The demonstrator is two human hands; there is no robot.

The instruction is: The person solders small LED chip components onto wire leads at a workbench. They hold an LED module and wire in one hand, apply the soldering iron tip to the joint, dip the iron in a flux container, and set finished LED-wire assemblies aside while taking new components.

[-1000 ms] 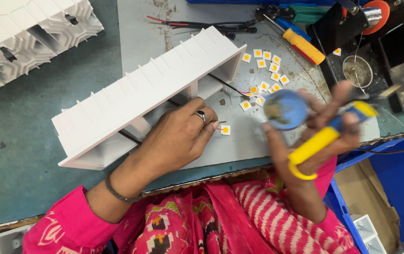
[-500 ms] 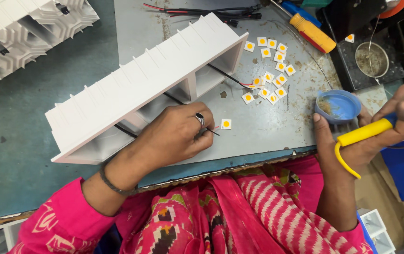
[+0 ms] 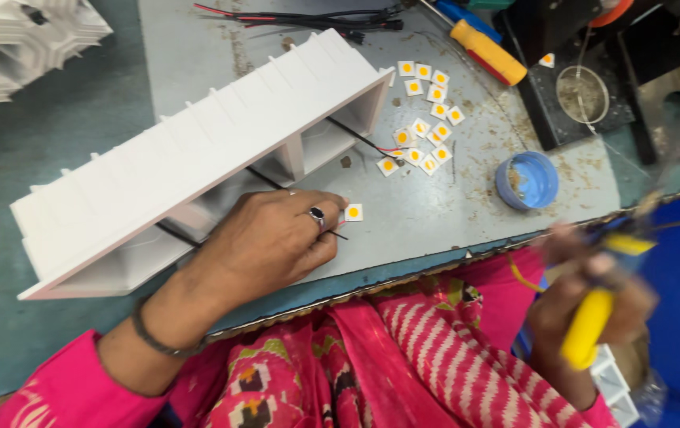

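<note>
one white housing (image 3: 197, 158) — one blue cup (image 3: 528, 181), two hands

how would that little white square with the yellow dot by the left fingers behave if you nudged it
The small square chip lies flat and thin on the smooth grey mat, so it would probably slide, not roll. It looks light enough to skitter away, and its flatness likely makes it fiddly to lift beside the left hand.

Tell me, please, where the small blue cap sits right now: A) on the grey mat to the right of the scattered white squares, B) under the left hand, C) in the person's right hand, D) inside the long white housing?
A: the blue cap rests open side up on the grey mat, right of the white squares, while the right hand holds only a yellow-handled tool.
</note>
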